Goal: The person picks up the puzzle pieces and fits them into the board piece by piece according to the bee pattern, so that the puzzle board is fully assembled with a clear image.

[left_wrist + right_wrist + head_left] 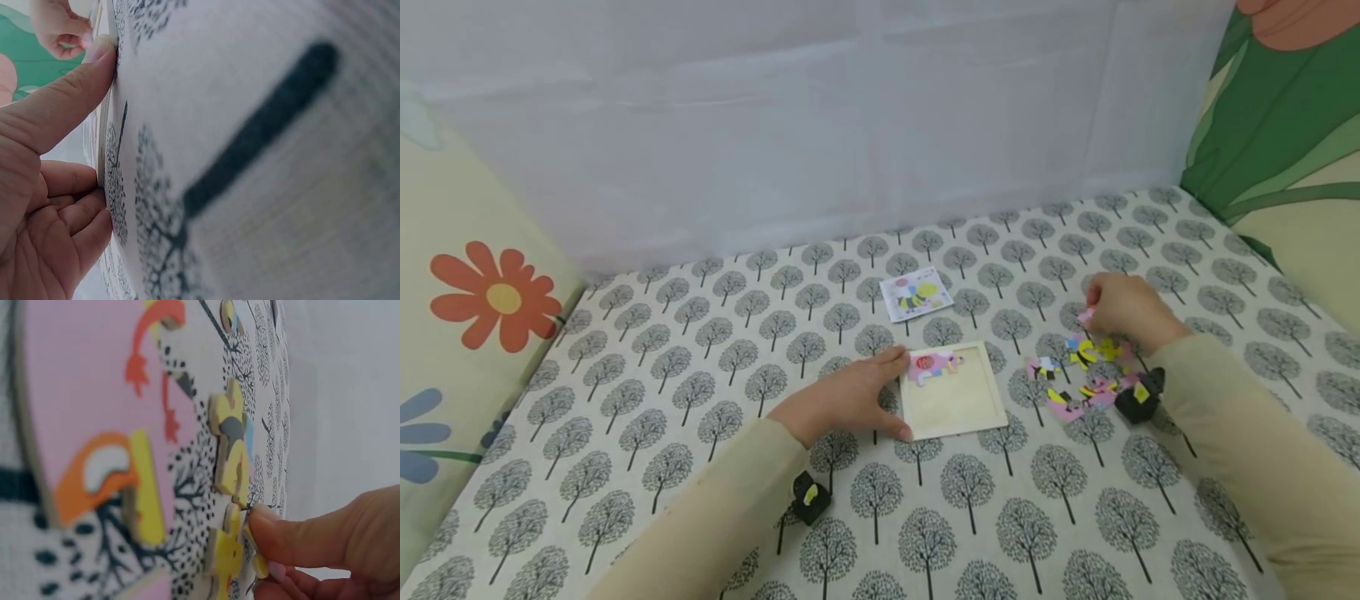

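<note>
A shallow wooden puzzle tray (pixel 955 427) lies on the cloth, with joined pink pieces (pixel 934 365) along its upper left. My left hand (pixel 856 395) rests against the tray's left side, thumb near the lower corner and fingers near the upper one. In the left wrist view, the thumb (pixel 81 87) touches the thin tray edge. My right hand (pixel 1131 308) pinches a small pink puzzle piece (pixel 1086 316) above the far side of the loose pieces; the fingers partly hide it. Those loose puzzle pieces (pixel 94 375) are pink and yellow, some overlapping.
Behind the tray lies a square picture card (pixel 916 295) with a bee on it. A black wrist device (pixel 810 498) sits by the left sleeve, another (pixel 1141 397) by the right. A white sheet (pixel 737 150) hangs along the table's back edge.
</note>
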